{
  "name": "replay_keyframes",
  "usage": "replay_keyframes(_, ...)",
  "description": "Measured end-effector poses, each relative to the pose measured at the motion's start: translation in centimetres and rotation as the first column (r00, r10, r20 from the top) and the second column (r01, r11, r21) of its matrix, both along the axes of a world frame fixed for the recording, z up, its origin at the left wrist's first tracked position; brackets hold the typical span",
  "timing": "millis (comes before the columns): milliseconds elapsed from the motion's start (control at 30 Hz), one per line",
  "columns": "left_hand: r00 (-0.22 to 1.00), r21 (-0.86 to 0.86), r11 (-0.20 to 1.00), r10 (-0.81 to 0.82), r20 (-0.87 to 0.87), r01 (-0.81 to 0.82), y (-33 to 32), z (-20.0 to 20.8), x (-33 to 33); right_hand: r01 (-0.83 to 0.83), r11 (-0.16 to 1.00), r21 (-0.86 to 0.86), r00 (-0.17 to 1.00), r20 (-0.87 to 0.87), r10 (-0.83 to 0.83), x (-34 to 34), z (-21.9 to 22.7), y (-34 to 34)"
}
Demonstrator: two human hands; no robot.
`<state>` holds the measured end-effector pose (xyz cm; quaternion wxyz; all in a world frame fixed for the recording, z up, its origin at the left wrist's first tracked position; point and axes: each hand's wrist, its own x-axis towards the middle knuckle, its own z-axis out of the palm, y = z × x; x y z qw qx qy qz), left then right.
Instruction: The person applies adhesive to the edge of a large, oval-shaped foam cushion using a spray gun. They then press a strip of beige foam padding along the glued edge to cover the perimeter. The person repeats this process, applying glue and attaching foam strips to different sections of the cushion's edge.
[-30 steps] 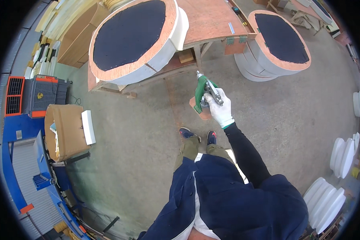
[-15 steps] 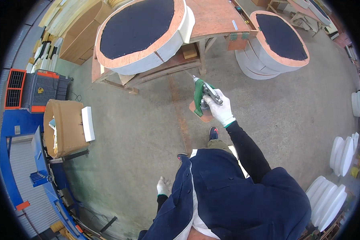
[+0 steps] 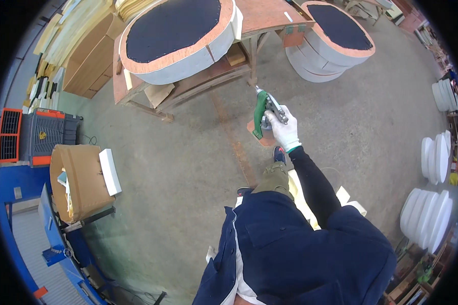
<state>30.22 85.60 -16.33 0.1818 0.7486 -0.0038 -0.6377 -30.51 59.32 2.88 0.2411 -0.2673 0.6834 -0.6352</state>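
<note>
My right hand [image 3: 285,128], in a white glove with a green cuff, is closed around a green-and-grey nozzle gun [image 3: 262,113]. Its metal tip points away from me, toward the workbench. Below the gun shows a flat reddish-brown plate [image 3: 262,138]; I cannot tell whether it is fixed to the gun. Only a sliver of my left hand [image 3: 210,253], also white-gloved, shows beside my navy jacket, its fingers hidden. Ahead on the wooden workbench [image 3: 269,16] lies a rounded pale form [image 3: 188,68] with a wooden rim and black centre.
A similar rounded form [image 3: 324,65] stands right of the bench. At left are a cardboard box [image 3: 89,188], a white block [image 3: 110,172], a grey-and-orange machine [image 3: 51,134] and a blue metal frame [image 3: 23,183]. White rounded slabs [image 3: 426,218] stand at right. Pale yellow strips [image 3: 303,198] show beside my right forearm.
My view has shifted, and the bench and right-hand form appear farther left. My right hand still carries the nozzle gun. The left hand has mostly gone behind my jacket.
</note>
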Motion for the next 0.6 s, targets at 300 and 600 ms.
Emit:
replay_keyframes(300,0.985,-0.06,0.998,-0.021,0.171,0.032,-6.1,2.3,9.7,0.11,0.994,0.01,0.994,0.025,-0.111,5.4,-1.9,0.2)
replay_keyframes(600,0.966,-0.337,0.914,-0.166,0.2,0.227,-21.2,3.4,10.5,0.098,0.993,0.063,0.995,-0.026,-0.096,10.4,-2.4,-1.5)
